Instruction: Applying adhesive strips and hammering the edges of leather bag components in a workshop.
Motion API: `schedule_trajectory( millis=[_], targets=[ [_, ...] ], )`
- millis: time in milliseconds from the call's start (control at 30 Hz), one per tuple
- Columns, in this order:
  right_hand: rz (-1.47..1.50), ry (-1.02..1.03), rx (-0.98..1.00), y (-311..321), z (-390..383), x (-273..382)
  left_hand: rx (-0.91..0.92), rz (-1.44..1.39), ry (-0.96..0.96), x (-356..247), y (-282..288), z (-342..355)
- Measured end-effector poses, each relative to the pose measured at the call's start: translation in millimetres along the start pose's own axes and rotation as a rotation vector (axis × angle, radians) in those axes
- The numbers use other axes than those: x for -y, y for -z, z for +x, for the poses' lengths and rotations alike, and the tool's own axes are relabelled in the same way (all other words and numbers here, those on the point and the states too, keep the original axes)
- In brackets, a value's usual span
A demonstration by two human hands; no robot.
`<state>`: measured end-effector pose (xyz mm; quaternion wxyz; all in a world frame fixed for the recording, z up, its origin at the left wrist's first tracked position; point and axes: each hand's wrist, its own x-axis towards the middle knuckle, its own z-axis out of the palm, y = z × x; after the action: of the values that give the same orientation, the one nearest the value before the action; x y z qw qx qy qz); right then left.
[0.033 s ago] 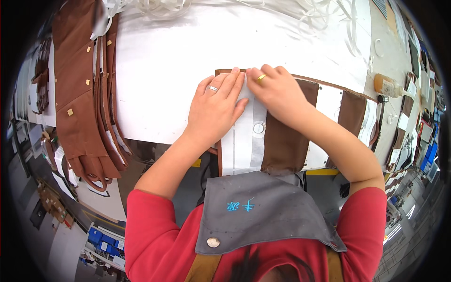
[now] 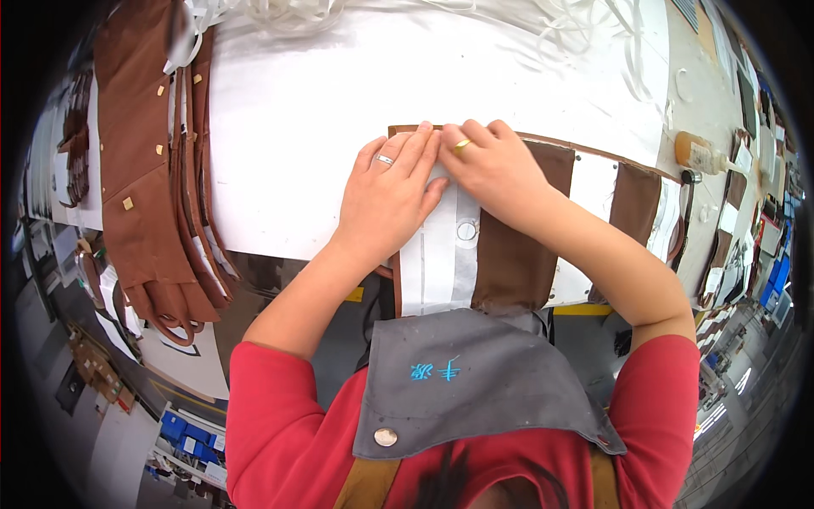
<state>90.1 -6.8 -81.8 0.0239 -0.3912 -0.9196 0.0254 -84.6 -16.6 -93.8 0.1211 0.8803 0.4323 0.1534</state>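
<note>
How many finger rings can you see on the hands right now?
2. A silver ring sits on the left hand; a gold ring sits on the right hand. Both hands press flat on the brown and white piece. Others could be hidden under the fingers.

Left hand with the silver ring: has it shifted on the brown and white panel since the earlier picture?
No. The left hand lies flat on the brown and white panel, fingertips at its far edge, beside the round metal eyelet, as before.

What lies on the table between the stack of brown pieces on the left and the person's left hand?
Only bare white table between the brown stack and left hand, in the head view.
</note>
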Motion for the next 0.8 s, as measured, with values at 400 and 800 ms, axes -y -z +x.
schedule_trajectory(
  millis=[400,800],
  targets=[
    [0.761,-0.44,-0.242,2.5,-17.1,-30.1,0.043,-0.024,-0.005,-9.5,-1.2,6.0],
    [0.23,-0.094,-0.133,-4.0,-8.7,-39.0,-0.004,0.106,-0.018,-15.1,-10.8,6.5]
  ],
)
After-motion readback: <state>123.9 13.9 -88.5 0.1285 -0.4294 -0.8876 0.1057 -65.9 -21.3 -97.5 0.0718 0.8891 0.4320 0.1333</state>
